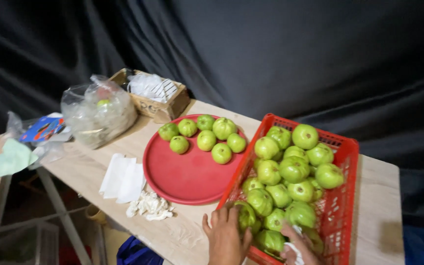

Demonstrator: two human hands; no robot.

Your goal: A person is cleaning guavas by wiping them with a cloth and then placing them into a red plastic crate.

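Note:
A red plastic basket (342, 206) full of green guavas (294, 169) sits at the right of a wooden table. My left hand (225, 238) rests on the basket's near left corner, its fingers touching a guava (245, 214) there. My right hand (298, 249) is low inside the basket among the fruit, with a bit of white cloth or paper against it; whether it grips a guava is unclear. A round red tray (182, 179) to the left carries several guavas (206, 140) along its far side.
White paper napkins (122, 179) and a crumpled white wad (150, 206) lie left of the tray. Behind stand a clear plastic bag (97, 115), a small wicker box (158, 100) with white wrappers, and a blue packet (42, 128). Black cloth hangs behind.

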